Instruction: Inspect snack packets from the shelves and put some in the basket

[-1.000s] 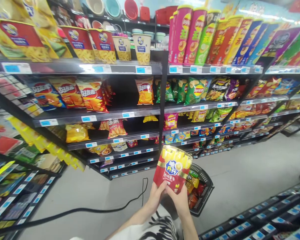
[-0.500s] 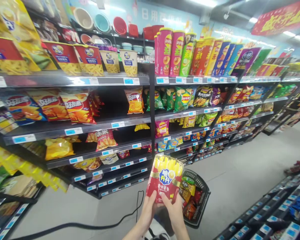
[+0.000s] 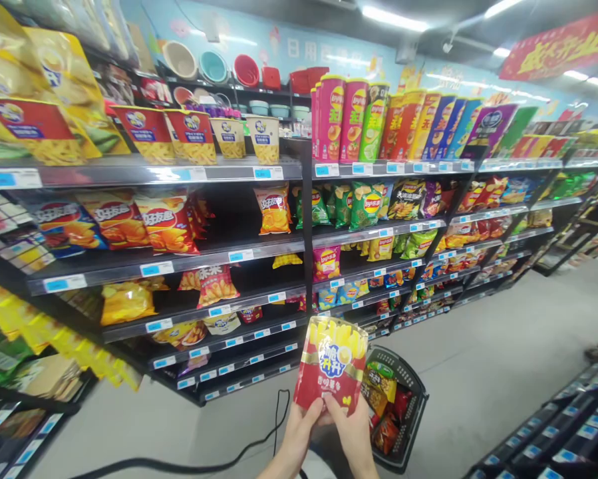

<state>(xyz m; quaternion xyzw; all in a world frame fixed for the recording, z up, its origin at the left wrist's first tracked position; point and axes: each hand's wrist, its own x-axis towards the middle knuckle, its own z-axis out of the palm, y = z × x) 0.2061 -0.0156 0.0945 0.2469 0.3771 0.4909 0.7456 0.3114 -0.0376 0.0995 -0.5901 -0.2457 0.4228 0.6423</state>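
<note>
1. The red bag (image 3: 331,364) is held upright in front of the person, front showing, its lower edge between the left hand (image 3: 300,422) and the right hand (image 3: 351,423).
2. Both hands grip it from below: thumbs lie close together on the front, the other fingers mostly hidden behind; forearms rise from the bottom edge.
3. Just beyond, to the right, a black basket (image 3: 417,406) holds snack packets (image 3: 386,434); the right hand and bag hide part of it.
4. A black cord (image 3: 203,468) runs left of the hands.
5. Farther off, shelves (image 3: 199,261) carry chip bags (image 3: 166,223), cups (image 3: 263,141) and tubes (image 3: 331,120).
6. Behind stand tubs (image 3: 246,70).
</note>
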